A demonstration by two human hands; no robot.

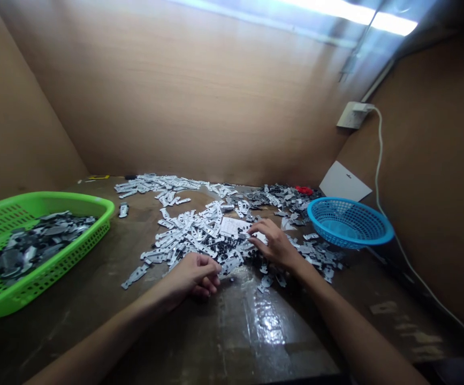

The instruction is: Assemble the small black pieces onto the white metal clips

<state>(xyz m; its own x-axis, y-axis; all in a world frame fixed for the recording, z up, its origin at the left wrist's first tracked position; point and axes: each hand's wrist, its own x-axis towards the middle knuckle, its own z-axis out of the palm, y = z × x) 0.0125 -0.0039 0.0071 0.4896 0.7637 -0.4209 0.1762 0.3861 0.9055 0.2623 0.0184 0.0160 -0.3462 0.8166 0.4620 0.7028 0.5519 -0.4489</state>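
Observation:
My left hand (202, 274) is closed in a pinch near the front of the pile. At its fingertips is a flat silver metal piece (232, 262) with small holes. My right hand (274, 243) is over the small black parts (226, 246), its thumb and forefinger slightly apart; nothing shows clearly between them. Around both hands spread long silver metal pieces (187, 230), heaped loosely. A white paper (234, 225) with faint markings lies among them, partly covered. Shorter grey metal pieces (316, 254) lie to the right of my right hand.
A green basket (105, 214) of dark metal parts stands at left. A blue round basket (350, 240) sits at right before a white card (346, 182). A red item (304, 190) lies at the back. A white cable (380, 160) runs down the right wall from a socket (351, 115).

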